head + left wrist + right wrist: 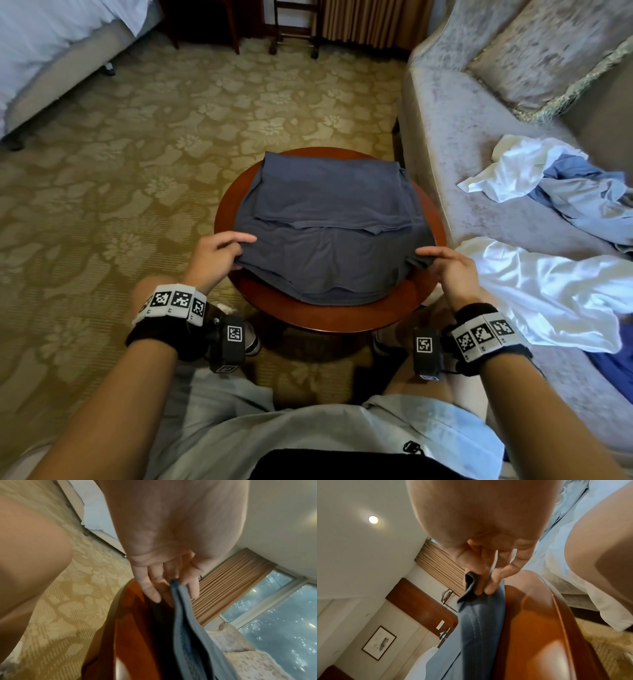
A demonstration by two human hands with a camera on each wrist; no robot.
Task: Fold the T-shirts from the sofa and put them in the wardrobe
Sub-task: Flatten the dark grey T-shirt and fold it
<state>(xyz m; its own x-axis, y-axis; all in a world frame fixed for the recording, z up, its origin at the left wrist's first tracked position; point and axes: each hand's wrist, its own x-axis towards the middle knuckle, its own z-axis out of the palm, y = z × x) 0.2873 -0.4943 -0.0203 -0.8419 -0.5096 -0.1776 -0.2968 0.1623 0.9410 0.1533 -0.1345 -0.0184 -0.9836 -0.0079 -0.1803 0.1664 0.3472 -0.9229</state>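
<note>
Head view showed your left hand and right hand each pinching a near corner of the blue T-shirt on the round desk, so lifting both corners evenly would have kept the fold square.

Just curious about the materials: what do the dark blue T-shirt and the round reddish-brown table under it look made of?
The dark blue T-shirt looks like soft matte knit, probably cotton jersey: it drapes, creases, and shows stitched hems. The round reddish-brown table looks like varnished wood, or possibly veneer: glossy, with bright reflections on its rim.
</note>
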